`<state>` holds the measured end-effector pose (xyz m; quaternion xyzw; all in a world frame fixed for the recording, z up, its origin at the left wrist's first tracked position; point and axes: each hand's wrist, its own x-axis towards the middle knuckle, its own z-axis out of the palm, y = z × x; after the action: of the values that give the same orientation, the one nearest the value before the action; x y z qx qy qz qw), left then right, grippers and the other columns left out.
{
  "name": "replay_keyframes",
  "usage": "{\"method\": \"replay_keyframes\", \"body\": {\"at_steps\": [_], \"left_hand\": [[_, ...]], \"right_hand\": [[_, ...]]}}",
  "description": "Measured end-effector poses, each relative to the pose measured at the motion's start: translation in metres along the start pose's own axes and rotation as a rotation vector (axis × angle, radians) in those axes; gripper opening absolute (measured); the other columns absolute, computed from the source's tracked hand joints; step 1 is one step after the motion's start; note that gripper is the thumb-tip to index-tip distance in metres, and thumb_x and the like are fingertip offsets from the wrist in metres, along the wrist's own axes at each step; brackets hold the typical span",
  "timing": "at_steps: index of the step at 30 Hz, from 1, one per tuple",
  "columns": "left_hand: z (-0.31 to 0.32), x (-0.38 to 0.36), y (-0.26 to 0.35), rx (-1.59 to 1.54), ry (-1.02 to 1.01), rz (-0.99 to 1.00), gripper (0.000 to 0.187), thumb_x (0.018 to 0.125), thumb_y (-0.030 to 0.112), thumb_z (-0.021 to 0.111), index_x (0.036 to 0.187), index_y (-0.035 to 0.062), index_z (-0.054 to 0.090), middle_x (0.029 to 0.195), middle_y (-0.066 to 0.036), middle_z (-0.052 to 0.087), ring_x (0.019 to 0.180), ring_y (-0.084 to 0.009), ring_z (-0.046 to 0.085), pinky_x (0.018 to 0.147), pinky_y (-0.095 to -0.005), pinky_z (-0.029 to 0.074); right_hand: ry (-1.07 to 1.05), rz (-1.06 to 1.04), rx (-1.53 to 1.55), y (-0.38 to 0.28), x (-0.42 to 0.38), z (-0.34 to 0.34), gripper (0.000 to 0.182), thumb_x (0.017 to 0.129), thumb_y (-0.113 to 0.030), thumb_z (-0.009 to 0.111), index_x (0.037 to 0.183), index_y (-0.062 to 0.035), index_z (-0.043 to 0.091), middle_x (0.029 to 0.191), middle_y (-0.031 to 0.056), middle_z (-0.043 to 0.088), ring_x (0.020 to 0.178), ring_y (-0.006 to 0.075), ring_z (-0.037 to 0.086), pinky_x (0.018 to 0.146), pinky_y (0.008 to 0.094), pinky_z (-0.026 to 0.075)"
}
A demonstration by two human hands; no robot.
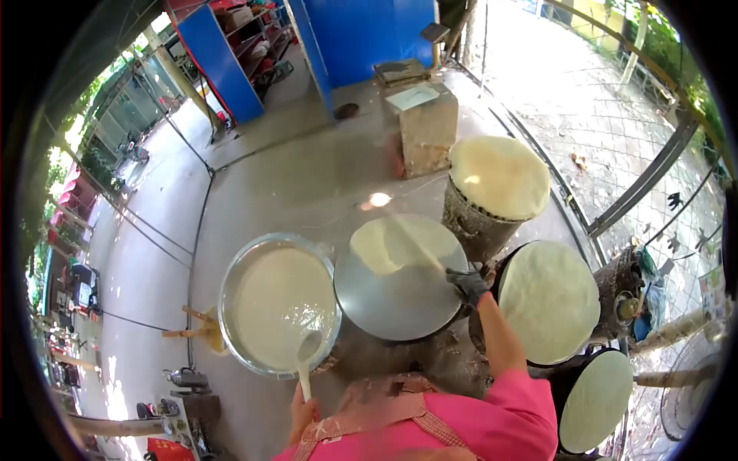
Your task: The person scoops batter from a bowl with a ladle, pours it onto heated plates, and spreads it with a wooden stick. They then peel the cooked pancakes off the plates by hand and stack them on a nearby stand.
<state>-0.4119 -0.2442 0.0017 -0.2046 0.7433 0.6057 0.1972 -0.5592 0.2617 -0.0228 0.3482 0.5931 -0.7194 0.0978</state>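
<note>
My left hand [302, 409] is closed round the handle of a ladle [309, 347], whose bowl is at the near rim of a large metal basin of pale batter [277, 296]. In a dark glove, my right hand [467, 285] grips a long spreader [419, 250] that reaches over a round griddle [392, 303]. Pale batter [407, 234] covers the far part of the griddle, while its near part shows bare metal. The spreader's far end is blurred.
Flatbreads lie on round griddles at the back right [500, 177], right [548, 303] and lower right [594, 401]. A box-like stand [428, 127] is behind. Wooden sticks [192, 333] lie left of the basin. Wire fencing [607, 107] runs along the right.
</note>
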Motion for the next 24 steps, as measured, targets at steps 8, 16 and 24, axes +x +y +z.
{"method": "replay_keyframes", "body": {"at_steps": [8, 16, 24], "left_hand": [[0.012, -0.027, 0.024, -0.220, 0.111, -0.110, 0.059, 0.070, -0.003, 0.044, 0.125, 0.0123, 0.033, 0.055, -0.002, 0.042, 0.037, -0.0110, 0.039, 0.032, -0.0234, 0.031], [0.000, -0.019, -0.012, -0.274, 0.174, -0.144, 0.058, 0.070, -0.005, 0.044, 0.125, 0.0105, 0.033, 0.059, -0.003, 0.044, 0.042, -0.0100, 0.039, 0.035, -0.0220, 0.030], [0.001, -0.032, -0.027, -0.167, 0.249, -0.177, 0.062, 0.069, -0.004, 0.046, 0.127, 0.0140, 0.033, 0.062, -0.003, 0.046, 0.045, -0.0103, 0.042, 0.039, -0.0225, 0.034]], "right_hand": [[-0.282, -0.125, -0.092, 0.024, -0.003, -0.011, 0.031, 0.073, -0.026, 0.065, 0.098, -0.0082, 0.060, 0.076, 0.0018, 0.058, 0.064, 0.0125, 0.052, 0.049, 0.0279, 0.043], [-0.346, 0.306, -0.400, -0.002, -0.018, 0.017, 0.027, 0.073, -0.026, 0.066, 0.094, -0.0081, 0.064, 0.080, 0.0014, 0.061, 0.062, 0.0110, 0.052, 0.051, 0.0255, 0.043], [-0.305, -0.020, -0.246, -0.035, 0.042, 0.006, 0.016, 0.080, -0.023, 0.057, 0.086, -0.0108, 0.066, 0.050, 0.0001, 0.047, 0.037, 0.0106, 0.038, 0.034, 0.0256, 0.029]]}}
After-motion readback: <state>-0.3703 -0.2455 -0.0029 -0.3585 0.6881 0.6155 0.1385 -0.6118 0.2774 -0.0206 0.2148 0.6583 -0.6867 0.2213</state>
